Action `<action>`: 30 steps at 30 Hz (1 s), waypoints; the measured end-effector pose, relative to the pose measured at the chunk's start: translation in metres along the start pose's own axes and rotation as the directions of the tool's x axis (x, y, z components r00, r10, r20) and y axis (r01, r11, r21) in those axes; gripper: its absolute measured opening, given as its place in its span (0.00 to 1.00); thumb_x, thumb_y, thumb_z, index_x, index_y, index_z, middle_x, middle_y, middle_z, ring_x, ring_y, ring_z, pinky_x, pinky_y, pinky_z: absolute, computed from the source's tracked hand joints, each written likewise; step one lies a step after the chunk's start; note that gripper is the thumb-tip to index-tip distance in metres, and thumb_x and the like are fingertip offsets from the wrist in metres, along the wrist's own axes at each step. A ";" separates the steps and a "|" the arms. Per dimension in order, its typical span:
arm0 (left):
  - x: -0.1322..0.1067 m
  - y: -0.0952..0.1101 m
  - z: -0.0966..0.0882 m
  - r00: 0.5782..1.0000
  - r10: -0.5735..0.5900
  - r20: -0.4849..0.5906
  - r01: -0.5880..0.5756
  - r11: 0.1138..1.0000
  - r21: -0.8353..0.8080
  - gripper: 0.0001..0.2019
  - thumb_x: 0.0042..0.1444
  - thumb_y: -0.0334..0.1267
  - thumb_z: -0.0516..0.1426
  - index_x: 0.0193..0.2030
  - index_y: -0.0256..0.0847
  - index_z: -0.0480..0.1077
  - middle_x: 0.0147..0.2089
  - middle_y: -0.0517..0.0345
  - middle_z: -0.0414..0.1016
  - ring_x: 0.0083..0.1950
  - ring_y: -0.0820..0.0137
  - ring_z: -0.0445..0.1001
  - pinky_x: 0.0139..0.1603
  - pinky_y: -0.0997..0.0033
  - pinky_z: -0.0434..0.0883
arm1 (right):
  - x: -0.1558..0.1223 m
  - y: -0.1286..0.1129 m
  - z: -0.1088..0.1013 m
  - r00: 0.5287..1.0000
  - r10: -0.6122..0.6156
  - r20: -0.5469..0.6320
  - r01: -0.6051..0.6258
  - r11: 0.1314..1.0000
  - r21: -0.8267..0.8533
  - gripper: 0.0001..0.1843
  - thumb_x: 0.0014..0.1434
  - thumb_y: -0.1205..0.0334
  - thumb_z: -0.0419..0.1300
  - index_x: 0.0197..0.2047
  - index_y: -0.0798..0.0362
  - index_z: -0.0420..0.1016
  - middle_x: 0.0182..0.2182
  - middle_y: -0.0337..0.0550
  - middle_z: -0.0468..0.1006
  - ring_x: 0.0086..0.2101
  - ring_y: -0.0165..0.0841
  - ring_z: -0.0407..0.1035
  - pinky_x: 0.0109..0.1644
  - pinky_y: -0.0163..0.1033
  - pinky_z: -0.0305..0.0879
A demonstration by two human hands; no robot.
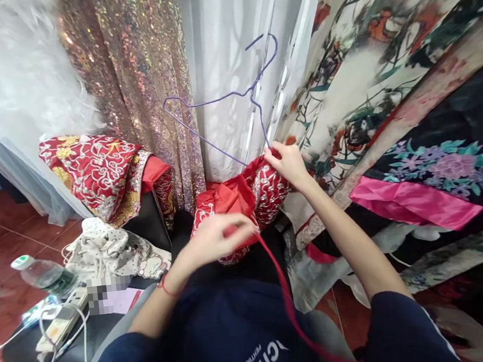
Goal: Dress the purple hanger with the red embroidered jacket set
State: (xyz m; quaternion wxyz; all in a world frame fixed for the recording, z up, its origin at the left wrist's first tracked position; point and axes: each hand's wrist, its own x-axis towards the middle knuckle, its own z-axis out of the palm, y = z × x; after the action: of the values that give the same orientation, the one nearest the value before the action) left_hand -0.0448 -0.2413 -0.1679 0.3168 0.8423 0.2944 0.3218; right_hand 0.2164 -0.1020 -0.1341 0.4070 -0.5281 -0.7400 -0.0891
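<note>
A red garment with silver embroidery [268, 192] lies bunched in front of me, its plain red lining partly turned outward. My right hand [286, 162] pinches its upper edge, close to the lower right part of a purple wire hanger [253, 87]. The hanger stands upright, hook at the top, with its lower end going behind the cloth. My left hand [223, 234], slightly blurred, is closed at the garment's near side with finger and thumb on a thin red ribbon [285, 291]. This ribbon trails down across my dark blue shirt.
Another red embroidered garment [98, 173] drapes over a chair at left. Nearby are a white dotted cloth bag [106, 253], a water bottle [44, 274] and a power strip [62, 321] with cables. Sequined fabric [126, 72] and flower-patterned clothes [367, 64] hang around.
</note>
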 end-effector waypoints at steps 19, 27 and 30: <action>0.059 -0.091 -0.049 0.929 -0.035 -0.368 0.198 0.888 0.415 0.16 0.62 0.49 0.59 0.32 0.38 0.77 0.45 0.47 0.80 0.48 0.58 0.76 0.50 0.59 0.71 | 0.006 0.019 0.008 0.998 -0.042 -0.049 0.041 0.999 -0.022 0.17 0.61 0.53 0.53 0.25 0.49 0.51 0.17 0.31 0.53 0.19 0.26 0.50 0.28 0.35 0.47; 0.048 -0.020 -0.020 0.855 0.390 0.342 -0.298 0.909 -0.292 0.16 0.65 0.43 0.58 0.57 0.40 0.76 0.55 0.47 0.81 0.56 0.64 0.80 0.57 0.68 0.74 | 0.011 0.028 0.012 0.995 -0.096 -0.039 0.097 0.995 0.030 0.20 0.63 0.54 0.54 0.23 0.49 0.52 0.17 0.30 0.53 0.19 0.25 0.50 0.26 0.33 0.50; 0.062 -0.062 -0.033 0.996 -0.058 -0.073 0.060 0.998 0.033 0.17 0.68 0.48 0.52 0.46 0.41 0.79 0.47 0.49 0.84 0.48 0.63 0.82 0.54 0.64 0.74 | 0.011 0.029 0.011 0.991 -0.122 -0.046 0.124 0.991 0.050 0.20 0.63 0.55 0.55 0.23 0.49 0.52 0.17 0.30 0.53 0.18 0.24 0.50 0.26 0.33 0.50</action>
State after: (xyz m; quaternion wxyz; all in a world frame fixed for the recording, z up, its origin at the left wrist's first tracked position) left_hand -0.0481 -0.1478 -0.1708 0.3007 0.8265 0.3359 0.3371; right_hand 0.2348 -0.0761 -0.1424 0.4304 -0.4686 -0.7642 -0.1059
